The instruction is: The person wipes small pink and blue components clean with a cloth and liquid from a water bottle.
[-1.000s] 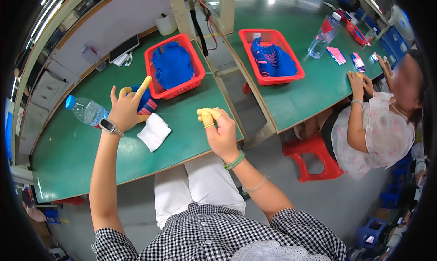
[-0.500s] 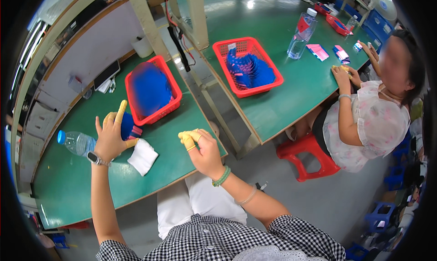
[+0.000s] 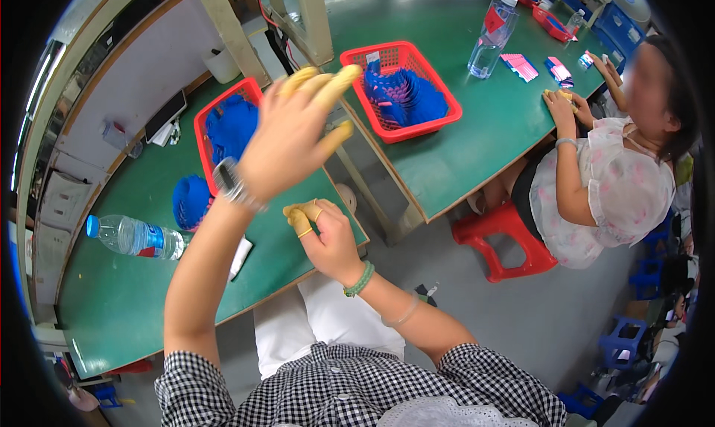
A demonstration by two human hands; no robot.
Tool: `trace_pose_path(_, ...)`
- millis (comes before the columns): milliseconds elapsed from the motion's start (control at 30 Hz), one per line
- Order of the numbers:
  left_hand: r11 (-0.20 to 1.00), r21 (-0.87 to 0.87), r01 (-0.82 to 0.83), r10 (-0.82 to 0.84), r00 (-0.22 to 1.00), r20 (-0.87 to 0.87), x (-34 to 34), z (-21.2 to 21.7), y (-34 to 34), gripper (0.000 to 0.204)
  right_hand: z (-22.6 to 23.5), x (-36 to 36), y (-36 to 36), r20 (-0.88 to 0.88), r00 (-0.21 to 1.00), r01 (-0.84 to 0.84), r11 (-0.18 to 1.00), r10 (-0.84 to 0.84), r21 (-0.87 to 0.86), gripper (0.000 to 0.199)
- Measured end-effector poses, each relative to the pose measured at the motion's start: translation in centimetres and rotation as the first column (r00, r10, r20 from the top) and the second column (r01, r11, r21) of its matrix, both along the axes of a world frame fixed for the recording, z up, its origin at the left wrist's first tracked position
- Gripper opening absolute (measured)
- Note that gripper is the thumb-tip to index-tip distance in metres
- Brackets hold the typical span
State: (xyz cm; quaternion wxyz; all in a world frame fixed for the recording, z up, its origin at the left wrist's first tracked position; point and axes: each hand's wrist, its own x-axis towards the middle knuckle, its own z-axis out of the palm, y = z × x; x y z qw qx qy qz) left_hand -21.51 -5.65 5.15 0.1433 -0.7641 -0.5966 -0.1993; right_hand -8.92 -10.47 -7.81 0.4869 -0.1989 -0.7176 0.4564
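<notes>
Raised since before, the left hand (image 3: 287,140) is spread wide, empty; the right hand (image 3: 324,233) is kept curled, nothing seen held, over the green table (image 3: 119,300).

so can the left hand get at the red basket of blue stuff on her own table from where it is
Probably yes. The left hand is raised, open and empty, right over the near red basket of blue pieces. Nothing lies between them; the right hand sits lower, clear of the path.

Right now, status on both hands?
Left hand raised, open, empty, yellow finger cots on. Right hand curled, empty. Red plastic basket beyond, unobstructed.
</notes>
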Motion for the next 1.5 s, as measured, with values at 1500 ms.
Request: trace_pose_path(1500,0.762,-0.646,0.044,-0.227,0.952,-0.203,5.9,-0.2,15.7,0.116,0.5,0.2,-0.5,0.027,1.000,0.012,0.999,-0.013,0.031,0.017)
